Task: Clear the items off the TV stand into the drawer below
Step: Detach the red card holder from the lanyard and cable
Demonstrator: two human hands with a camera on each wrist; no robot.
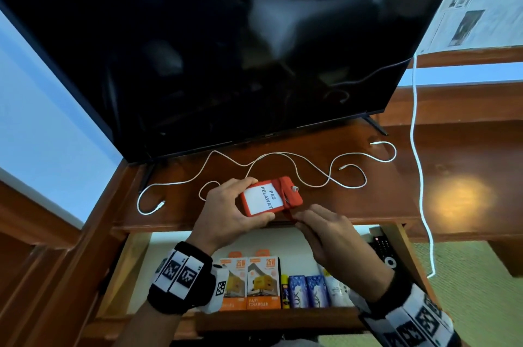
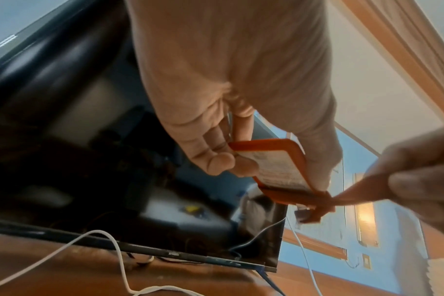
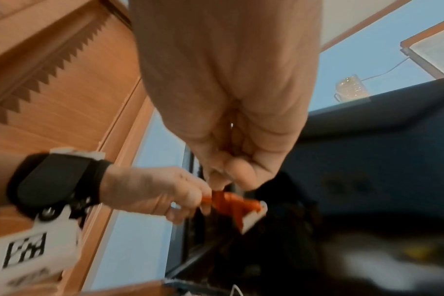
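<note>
1. A long white charging cable [image 1: 285, 161] lies in loose loops across the brown wooden TV stand top [image 1: 452, 177], touched by neither hand. It looks light and limp; my guess is it is best gathered into a coil and taken by the bundle, not by one end.
2. The left hand [image 1: 226, 212] holds the red rectangular plastic badge holder with a white "PAS PELAWAT" card [image 1: 266, 196] above the stand's front edge, thumb on its near edge and fingers curled under the far one. The holder looks stiff, flat and light, so an edge grip should suit it.
3. The right hand [image 1: 325, 230] pinches the red fabric lanyard strap [image 2: 325, 202] where it leaves the holder's clip end. The strap seems soft and floppy; I would fold it against the holder so it cannot snag.
4. Below, the open wooden drawer [image 1: 135, 261] holds orange charger boxes [image 1: 250, 283], among other things.
</note>
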